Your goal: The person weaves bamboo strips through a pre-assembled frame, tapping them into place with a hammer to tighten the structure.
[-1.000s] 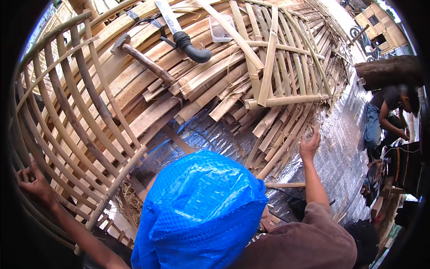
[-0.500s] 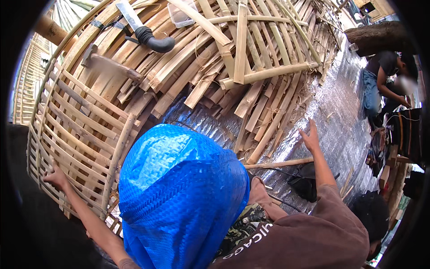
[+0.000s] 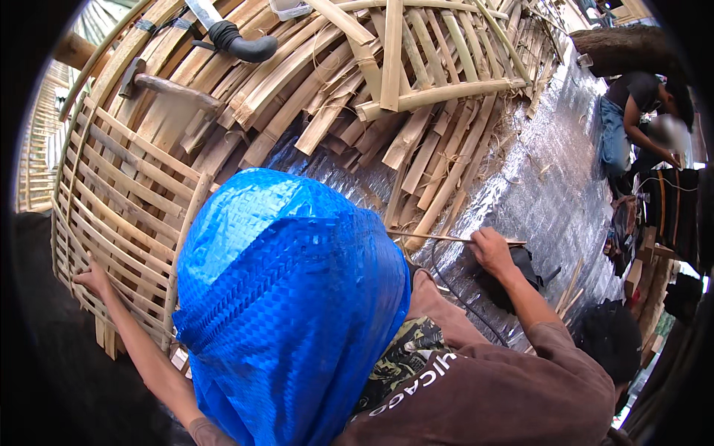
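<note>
My left hand (image 3: 94,276) is at the outer edge of a curved bamboo lattice panel (image 3: 137,215), its fingers bent around the rim. On the right, my right hand (image 3: 492,250) grips a thin bamboo strip (image 3: 428,236) near one end; the strip lies roughly level, pointing left. A blue woven plastic sheet (image 3: 290,275) bulges between my arms and hides the middle of my body and the strip's left end. Below the right hand sits a black object (image 3: 513,286), partly hidden by my wrist, with a dark cord (image 3: 454,290) running near it.
Split bamboo slats (image 3: 312,89) are piled ahead, with a hammer (image 3: 171,91) and a black-handled blade (image 3: 242,43) on them. A second bamboo frame (image 3: 439,97) rests on the pile. Silvery foil sheeting (image 3: 550,171) covers the ground. A co-worker (image 3: 636,126) sits at the far right.
My right hand has come down from its spread-finger pose and closed on the bamboo strip, which has shifted up. My left hand stays at the lattice panel. The view has shifted slightly.
</note>
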`<action>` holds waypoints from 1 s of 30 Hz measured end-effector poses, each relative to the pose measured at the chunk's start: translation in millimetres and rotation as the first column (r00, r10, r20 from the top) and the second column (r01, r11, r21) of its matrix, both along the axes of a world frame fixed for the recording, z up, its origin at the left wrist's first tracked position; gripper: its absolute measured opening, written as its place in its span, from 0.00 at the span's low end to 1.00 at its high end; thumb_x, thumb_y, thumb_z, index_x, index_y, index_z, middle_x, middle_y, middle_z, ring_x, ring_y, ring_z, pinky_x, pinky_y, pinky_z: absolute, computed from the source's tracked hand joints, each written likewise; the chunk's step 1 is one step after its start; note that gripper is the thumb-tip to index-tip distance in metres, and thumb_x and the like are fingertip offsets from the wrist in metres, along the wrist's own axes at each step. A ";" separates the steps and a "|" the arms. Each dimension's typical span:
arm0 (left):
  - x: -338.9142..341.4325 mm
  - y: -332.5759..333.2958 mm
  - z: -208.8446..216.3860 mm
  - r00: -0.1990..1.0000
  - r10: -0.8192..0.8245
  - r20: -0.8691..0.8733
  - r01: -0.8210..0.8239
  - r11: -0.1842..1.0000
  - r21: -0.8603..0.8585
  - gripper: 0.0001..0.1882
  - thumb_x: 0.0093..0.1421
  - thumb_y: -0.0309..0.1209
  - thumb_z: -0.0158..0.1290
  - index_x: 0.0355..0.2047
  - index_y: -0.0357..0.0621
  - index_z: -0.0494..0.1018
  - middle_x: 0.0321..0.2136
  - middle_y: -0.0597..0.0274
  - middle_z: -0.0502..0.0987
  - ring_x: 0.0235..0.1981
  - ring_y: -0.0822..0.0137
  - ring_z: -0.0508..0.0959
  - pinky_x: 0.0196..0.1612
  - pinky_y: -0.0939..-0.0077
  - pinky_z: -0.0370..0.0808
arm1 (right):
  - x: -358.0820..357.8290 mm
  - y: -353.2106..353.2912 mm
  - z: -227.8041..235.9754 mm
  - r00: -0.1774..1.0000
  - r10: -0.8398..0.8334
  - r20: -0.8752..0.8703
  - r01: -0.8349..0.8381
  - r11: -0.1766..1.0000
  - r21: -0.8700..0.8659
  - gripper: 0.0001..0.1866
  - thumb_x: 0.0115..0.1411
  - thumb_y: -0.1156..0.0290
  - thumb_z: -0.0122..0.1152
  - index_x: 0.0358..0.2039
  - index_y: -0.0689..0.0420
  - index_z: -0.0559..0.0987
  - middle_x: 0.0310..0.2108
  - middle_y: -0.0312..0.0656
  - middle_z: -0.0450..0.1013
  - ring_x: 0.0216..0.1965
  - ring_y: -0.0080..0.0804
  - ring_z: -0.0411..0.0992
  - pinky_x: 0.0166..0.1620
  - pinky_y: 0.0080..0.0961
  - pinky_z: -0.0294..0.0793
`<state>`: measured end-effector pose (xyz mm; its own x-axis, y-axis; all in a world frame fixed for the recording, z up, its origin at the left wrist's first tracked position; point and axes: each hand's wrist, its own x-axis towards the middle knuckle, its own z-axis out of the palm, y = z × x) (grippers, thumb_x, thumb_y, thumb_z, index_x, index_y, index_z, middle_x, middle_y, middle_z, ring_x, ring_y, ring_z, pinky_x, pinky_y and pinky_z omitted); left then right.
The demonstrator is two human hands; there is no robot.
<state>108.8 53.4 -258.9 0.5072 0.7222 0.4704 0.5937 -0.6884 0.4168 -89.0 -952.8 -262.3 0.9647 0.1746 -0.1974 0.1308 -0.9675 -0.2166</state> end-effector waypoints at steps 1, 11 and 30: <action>0.4 3.9 -2.3 1.000 -0.023 0.018 0.023 0.999 -0.031 0.37 0.53 0.51 0.66 0.47 0.35 0.61 0.36 0.49 0.72 0.37 0.50 0.73 0.46 0.60 0.70 | 4.7 -8.6 9.3 0.998 -0.049 0.036 0.048 0.999 0.024 0.12 0.53 0.68 0.69 0.33 0.57 0.75 0.29 0.45 0.69 0.32 0.48 0.71 0.32 0.38 0.71; 4.3 -77.3 -9.1 0.985 -0.168 0.048 0.169 0.985 -0.024 0.31 0.58 0.29 0.55 0.59 0.34 0.56 0.54 0.37 0.68 0.54 0.43 0.70 0.57 0.54 0.66 | 55.8 -43.8 77.1 0.918 -0.390 -0.078 0.392 0.856 0.336 0.16 0.59 0.60 0.69 0.34 0.60 0.78 0.18 0.35 0.67 0.21 0.19 0.63 0.25 0.24 0.64; 20.2 -295.8 143.2 0.750 -0.465 0.470 0.656 0.615 -0.438 0.18 0.65 0.40 0.56 0.48 0.41 0.72 0.42 0.60 0.75 0.45 0.68 0.73 0.49 0.72 0.73 | 285.9 302.1 134.2 0.865 0.356 -0.355 0.308 0.183 0.934 0.29 0.73 0.46 0.40 0.42 0.61 0.78 0.12 0.25 0.56 0.13 0.14 0.51 0.17 0.17 0.50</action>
<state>128.9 -242.3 -115.7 0.8142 0.5075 0.2821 -0.0412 -0.4341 0.8999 196.9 -650.7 -128.1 0.8094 0.5561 -0.1887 -0.2706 0.0681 -0.9603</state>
